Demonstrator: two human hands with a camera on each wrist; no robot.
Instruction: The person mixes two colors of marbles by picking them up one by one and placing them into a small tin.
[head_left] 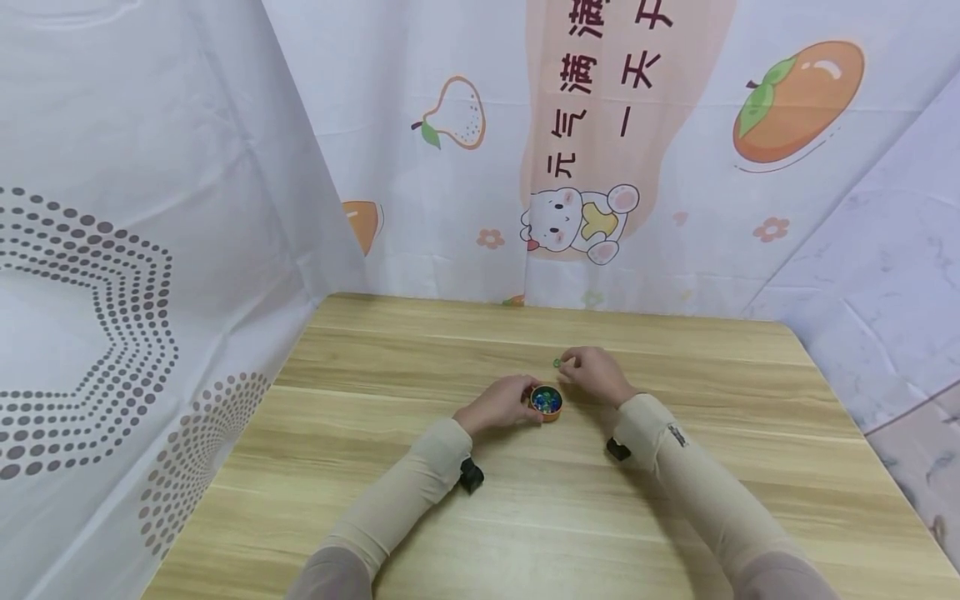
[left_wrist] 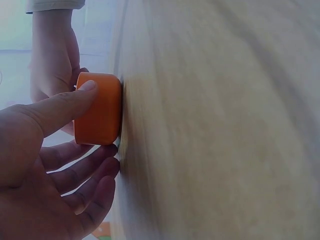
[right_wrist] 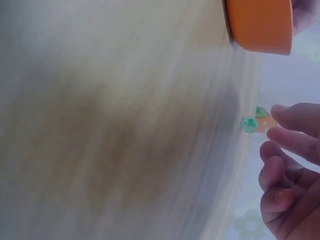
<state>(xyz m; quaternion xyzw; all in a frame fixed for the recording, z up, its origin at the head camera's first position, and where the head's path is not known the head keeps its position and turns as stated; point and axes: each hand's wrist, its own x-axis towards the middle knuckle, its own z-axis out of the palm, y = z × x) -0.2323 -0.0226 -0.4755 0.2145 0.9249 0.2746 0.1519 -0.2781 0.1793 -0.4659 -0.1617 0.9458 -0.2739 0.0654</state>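
My left hand (head_left: 504,402) holds a small round orange bowl (head_left: 552,418) on the table, its thumb and fingers around the side. Blue, green and clear glassy pieces (head_left: 546,400) fill the inside of the bowl. Just beyond it, a small round translucent green bead (right_wrist: 250,124) sits on the wood. My right hand (head_left: 596,373) is beside that bead, fingers loosely bent. In the right wrist view a slight gap shows between thumb and forefinger, and the bead stands just off their tips. The left wrist view shows the orange wall (left_wrist: 102,112) with my left thumb pressed on it.
The wood-grain table (head_left: 487,525) reaches back to a white curtain (head_left: 435,217) printed with fruit, a cartoon animal and lettering. A patterned curtain (head_left: 187,250) hangs along the left side. Black wrist cameras sit under both cuffs, near the tabletop.
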